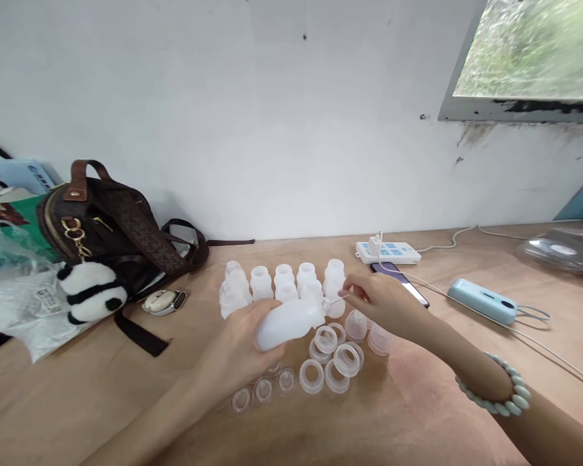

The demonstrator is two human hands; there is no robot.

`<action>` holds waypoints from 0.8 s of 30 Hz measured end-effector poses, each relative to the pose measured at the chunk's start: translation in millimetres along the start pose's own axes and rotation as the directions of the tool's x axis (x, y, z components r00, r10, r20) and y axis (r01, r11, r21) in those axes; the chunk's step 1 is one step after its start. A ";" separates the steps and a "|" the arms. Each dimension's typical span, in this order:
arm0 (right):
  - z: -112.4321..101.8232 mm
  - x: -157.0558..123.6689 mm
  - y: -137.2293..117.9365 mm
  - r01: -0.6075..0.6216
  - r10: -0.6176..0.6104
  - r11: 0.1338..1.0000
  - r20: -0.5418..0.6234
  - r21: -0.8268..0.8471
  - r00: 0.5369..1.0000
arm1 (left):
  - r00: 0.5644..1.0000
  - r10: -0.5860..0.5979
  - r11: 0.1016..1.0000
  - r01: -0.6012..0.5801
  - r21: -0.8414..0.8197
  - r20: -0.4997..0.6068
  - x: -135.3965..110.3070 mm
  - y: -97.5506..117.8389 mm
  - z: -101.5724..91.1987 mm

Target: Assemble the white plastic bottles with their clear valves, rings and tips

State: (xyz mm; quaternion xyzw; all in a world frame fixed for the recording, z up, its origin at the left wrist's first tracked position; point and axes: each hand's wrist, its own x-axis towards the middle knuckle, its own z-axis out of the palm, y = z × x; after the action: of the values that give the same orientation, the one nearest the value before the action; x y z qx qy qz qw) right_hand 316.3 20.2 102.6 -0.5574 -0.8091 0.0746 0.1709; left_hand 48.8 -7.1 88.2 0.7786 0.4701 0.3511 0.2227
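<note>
a white bottle (289, 323) is up in the air over the table (418, 424), tipped on its side with its mouth to the right. the left hand (252, 323) curls around its body, thumb above and fingers below. at the mouth sits a small clear piece (326, 305), and a thin pale strip (339, 298) runs from it to the right hand (366, 294), whose thumb and forefinger are pinched closed on the strip.

just behind, more white bottles (261, 285) stand close together in short rows. nearer the person i see a cluster of clear rings (311, 377), some overlapping, with dome-like caps (356, 327) beside them and clear teats (263, 390) lined up under the left forearm.

past the right hand lies a phone (420, 296), near a white power strip (391, 252); farther right is a light blue device (482, 301). over on the left there's a mouse (162, 301), then a dark backpack (111, 213) with a panda charm (93, 292) hanging from it.
</note>
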 end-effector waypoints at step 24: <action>-17.9 -10.4 -3.7 0.180 -0.267 0.843 0.105 0.507 0.958 | 0.995 0.003 0.996 -0.012 0.087 0.102 -1.8 -1.5 6.4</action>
State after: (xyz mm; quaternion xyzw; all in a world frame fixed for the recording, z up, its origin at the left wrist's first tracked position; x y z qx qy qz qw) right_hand 322.9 7.9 118.3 -0.3884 -0.8345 0.3050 0.2445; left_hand 52.2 -8.1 82.4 0.8062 0.4703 0.2908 0.2106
